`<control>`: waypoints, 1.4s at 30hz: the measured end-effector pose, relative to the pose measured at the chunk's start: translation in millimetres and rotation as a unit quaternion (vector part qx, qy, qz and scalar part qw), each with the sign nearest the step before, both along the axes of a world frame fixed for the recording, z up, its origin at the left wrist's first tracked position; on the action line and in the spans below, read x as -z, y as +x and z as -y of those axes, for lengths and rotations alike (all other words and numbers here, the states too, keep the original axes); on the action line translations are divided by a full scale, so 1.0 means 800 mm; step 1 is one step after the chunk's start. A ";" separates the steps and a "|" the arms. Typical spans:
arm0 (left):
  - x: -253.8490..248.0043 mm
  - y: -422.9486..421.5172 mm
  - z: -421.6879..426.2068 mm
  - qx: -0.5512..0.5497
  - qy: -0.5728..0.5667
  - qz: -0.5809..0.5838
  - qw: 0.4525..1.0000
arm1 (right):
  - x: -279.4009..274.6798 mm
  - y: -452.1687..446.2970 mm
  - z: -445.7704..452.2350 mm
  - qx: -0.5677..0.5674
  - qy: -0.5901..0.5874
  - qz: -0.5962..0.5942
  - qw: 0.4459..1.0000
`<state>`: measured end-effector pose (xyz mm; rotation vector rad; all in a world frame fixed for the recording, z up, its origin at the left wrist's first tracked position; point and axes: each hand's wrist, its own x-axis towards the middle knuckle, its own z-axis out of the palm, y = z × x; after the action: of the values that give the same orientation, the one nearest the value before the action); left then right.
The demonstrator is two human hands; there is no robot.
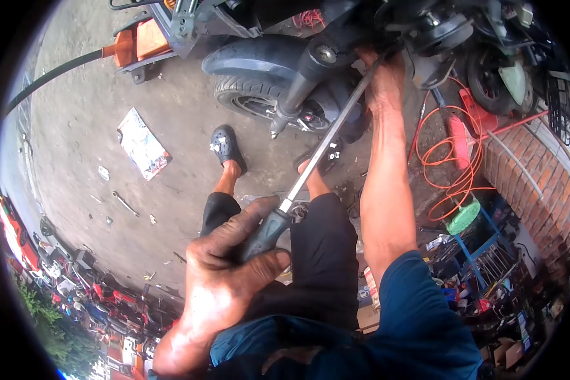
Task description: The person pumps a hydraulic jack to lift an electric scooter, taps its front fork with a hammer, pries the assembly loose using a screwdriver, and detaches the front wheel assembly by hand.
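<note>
My left hand [234, 253] is wrapped round the dark handle of a long screwdriver [326, 139]. Its metal shaft slants up and right to the front of a motorcycle, where the tip is lost among dark parts. My right hand [386, 79] reaches in beside the upper end of the shaft; its fingers are mostly hidden there. Below and left of it are the motorcycle's fork leg [297, 92], front tyre [247, 95] and dark mudguard [253, 57].
On the concrete floor lie a printed sheet [144, 144] and a wrench [125, 203]. An orange hose [434, 152] coils at the right near a blue rack [481, 247] and brick wall [525, 171]. An orange-and-black stand [149, 41] is at upper left.
</note>
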<state>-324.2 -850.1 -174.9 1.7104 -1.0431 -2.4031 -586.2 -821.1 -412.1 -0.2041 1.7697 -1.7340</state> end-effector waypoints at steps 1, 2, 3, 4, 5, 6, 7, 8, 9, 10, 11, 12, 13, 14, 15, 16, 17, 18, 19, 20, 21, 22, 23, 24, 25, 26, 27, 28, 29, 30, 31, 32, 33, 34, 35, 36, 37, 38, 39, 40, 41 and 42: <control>0.001 0.001 0.008 0.004 0.001 0.003 1.000 | 0.001 -0.007 -0.005 -0.017 -0.011 0.016 1.000; -0.001 0.000 0.016 0.000 0.028 0.030 0.999 | 0.003 -0.015 -0.009 -0.042 -0.026 0.031 0.998; -0.002 0.000 0.023 0.009 0.029 0.045 0.999 | 0.006 -0.025 -0.014 -0.076 -0.050 0.056 0.994; -0.003 0.001 0.030 0.018 0.030 0.059 0.998 | 0.005 -0.033 -0.018 -0.111 -0.072 0.081 0.988; -0.005 0.002 0.037 0.027 0.032 0.073 0.996 | -0.001 -0.051 -0.024 -0.176 -0.103 0.126 0.971; -0.007 0.000 0.043 0.025 0.033 0.076 0.996 | 0.002 -0.055 -0.025 -0.186 -0.089 0.136 0.969; -0.009 -0.005 0.048 0.024 0.036 0.077 0.996 | 0.000 -0.057 -0.023 -0.197 -0.075 0.145 0.967; -0.004 -0.004 0.048 0.021 0.008 0.081 0.996 | -0.001 -0.040 -0.012 -0.153 -0.015 0.122 0.981; 0.000 -0.002 0.048 0.019 -0.020 0.085 0.996 | 0.009 -0.040 -0.015 -0.149 0.012 0.098 0.984; 0.002 0.001 0.057 0.041 -0.030 0.081 0.995 | 0.018 -0.039 -0.018 -0.146 0.040 0.075 0.986; 0.004 0.004 0.064 0.062 -0.039 0.077 0.994 | 0.049 -0.050 -0.031 -0.184 0.033 0.050 0.981; 0.007 0.008 0.065 0.066 -0.072 0.082 0.992 | 0.058 -0.054 -0.040 -0.221 0.024 0.026 0.975; -0.001 0.005 0.074 0.073 -0.056 0.086 0.992 | 0.063 -0.060 -0.054 -0.237 0.026 0.027 0.971; -0.003 0.004 0.078 0.083 -0.062 0.085 0.991 | 0.056 -0.066 -0.059 -0.254 0.026 0.024 0.967; -0.004 0.002 0.079 0.091 -0.070 0.081 0.990 | 0.043 -0.062 -0.057 -0.234 0.015 0.044 0.971; -0.005 0.002 0.079 0.091 -0.068 0.082 0.990 | 0.029 -0.059 -0.055 -0.213 0.003 0.064 0.975; -0.005 0.001 0.079 0.091 -0.065 0.081 0.990 | 0.040 -0.061 -0.060 -0.206 0.048 0.075 0.974; -0.004 -0.001 0.079 0.092 -0.064 0.082 0.990 | 0.056 -0.061 -0.070 -0.198 0.091 0.086 0.972; -0.004 -0.002 0.079 0.093 -0.060 0.083 0.990 | 0.073 -0.064 -0.079 -0.187 0.132 0.100 0.968; -0.003 -0.001 0.079 0.093 -0.055 0.086 0.990 | 0.069 -0.063 -0.071 -0.206 0.100 0.091 0.969; -0.001 0.000 0.079 0.087 -0.055 0.088 0.991 | 0.065 -0.061 -0.064 -0.224 0.067 0.084 0.969; 0.000 -0.001 0.079 0.097 -0.064 0.075 0.990 | 0.063 -0.065 -0.049 -0.254 0.017 0.075 0.964; 0.002 -0.001 0.079 0.091 -0.071 0.073 0.991 | 0.054 -0.062 -0.041 -0.279 -0.025 0.072 0.957; 0.002 0.001 0.078 0.089 -0.068 0.071 0.991 | 0.057 -0.066 -0.033 -0.295 0.021 0.045 0.954; 0.003 0.002 0.075 0.086 -0.066 0.067 0.992 | 0.066 -0.064 -0.030 -0.291 0.030 0.025 0.956; 0.005 0.003 0.069 0.071 -0.063 0.066 0.993 | 0.070 -0.063 -0.016 -0.290 0.032 -0.003 0.956; 0.008 0.003 0.052 0.081 -0.067 0.083 0.991 | 0.070 -0.061 0.001 -0.293 0.028 -0.034 0.955; 0.012 0.005 0.044 0.073 -0.064 0.079 0.992 | 0.065 -0.059 -0.001 -0.279 0.022 0.013 0.960; 0.015 0.006 0.037 0.065 -0.060 0.074 0.993 | 0.053 -0.054 0.000 -0.262 0.017 0.060 0.963; 0.016 0.005 0.024 0.048 -0.070 0.073 0.994 | 0.037 -0.056 -0.001 -0.279 0.017 0.057 0.959; 0.016 0.003 0.009 0.025 -0.065 0.070 0.995 | 0.024 -0.057 0.000 -0.297 0.015 0.055 0.953; 0.016 0.001 -0.006 0.002 -0.059 0.067 0.996 | 0.022 -0.057 -0.001 -0.305 0.013 0.051 0.951; 0.018 0.002 -0.015 -0.002 -0.049 0.063 0.997 | 0.021 -0.058 -0.001 -0.314 0.011 0.048 0.948; 0.019 0.004 -0.021 0.000 -0.037 0.054 0.998 | 0.025 -0.059 -0.004 -0.310 0.010 0.046 0.949; 0.019 0.004 -0.029 0.002 -0.032 0.044 0.999 | 0.027 -0.057 0.000 -0.296 0.016 0.013 0.955; 0.020 0.007 -0.037 0.002 -0.028 0.034 0.999 | 0.029 -0.055 0.005 -0.281 0.024 -0.020 0.959; 0.021 0.005 -0.046 -0.007 -0.029 0.027 0.999 | 0.036 -0.042 0.006 -0.252 0.046 -0.073 0.964; 0.022 0.003 -0.055 -0.016 -0.030 0.021 0.999 | 0.037 -0.038 0.005 -0.243 0.057 -0.094 0.964; 0.022 0.001 -0.064 -0.024 -0.030 0.014 0.999 | 0.037 -0.034 0.004 -0.233 0.069 -0.115 0.963; 0.022 -0.004 -0.072 -0.028 -0.039 0.005 0.999 | 0.034 -0.035 0.002 -0.244 0.070 -0.102 0.962; 0.022 -0.005 -0.080 -0.034 -0.035 -0.002 0.999 | 0.033 -0.033 0.001 -0.255 0.071 -0.087 0.960; 0.023 -0.005 -0.088 -0.040 -0.030 -0.008 0.999 | 0.032 -0.033 0.003 -0.262 0.065 -0.082 0.959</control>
<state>-328.5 -779.6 -193.1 1.6764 -1.0132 -2.3094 -612.5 -823.2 -437.8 -0.7098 1.7344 -1.2434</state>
